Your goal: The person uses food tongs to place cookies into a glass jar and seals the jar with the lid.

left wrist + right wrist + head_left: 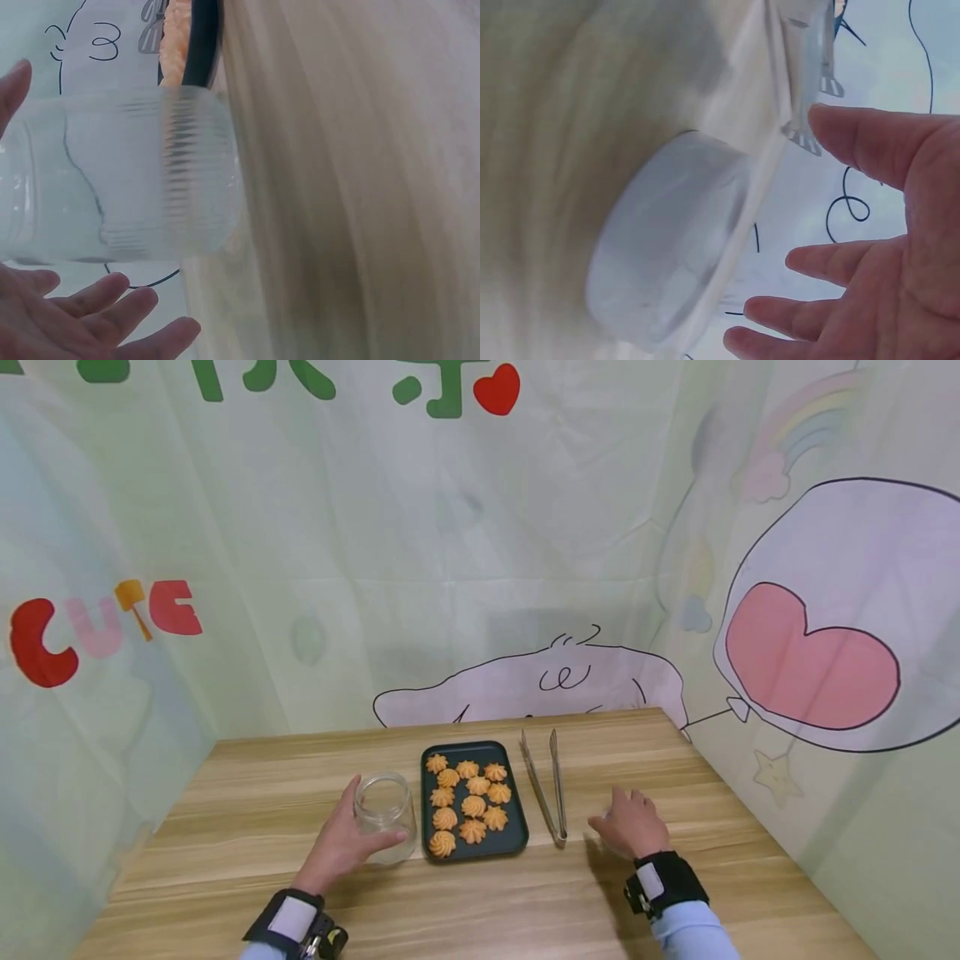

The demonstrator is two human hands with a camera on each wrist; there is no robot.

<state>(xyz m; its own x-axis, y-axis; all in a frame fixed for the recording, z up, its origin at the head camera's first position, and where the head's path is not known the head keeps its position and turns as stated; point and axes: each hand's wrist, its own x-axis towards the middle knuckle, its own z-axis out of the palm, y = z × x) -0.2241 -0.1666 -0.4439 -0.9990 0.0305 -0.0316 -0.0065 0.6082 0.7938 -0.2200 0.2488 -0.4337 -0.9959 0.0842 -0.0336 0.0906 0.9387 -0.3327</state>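
Observation:
A clear glass jar point(393, 827) without a lid stands upright on the table, left of the tray. My left hand point(351, 839) is spread around its side, the thumb in front. In the left wrist view gaps show between the jar point(127, 176) and the fingers point(127, 307), which are loosely extended. On the right, my right hand point(633, 825) hovers over a round white lid point(667, 240) lying on the table. Its fingers are spread apart and hold nothing. In the head view the hand hides most of that lid.
A dark tray point(517, 843) bears several golden swirl cookies point(473, 807). Right of it lie metal tongs point(558, 802), spread in a V with tips toward the back. Behind the wooden table point(480, 910) hangs a printed cloth point(450, 527).

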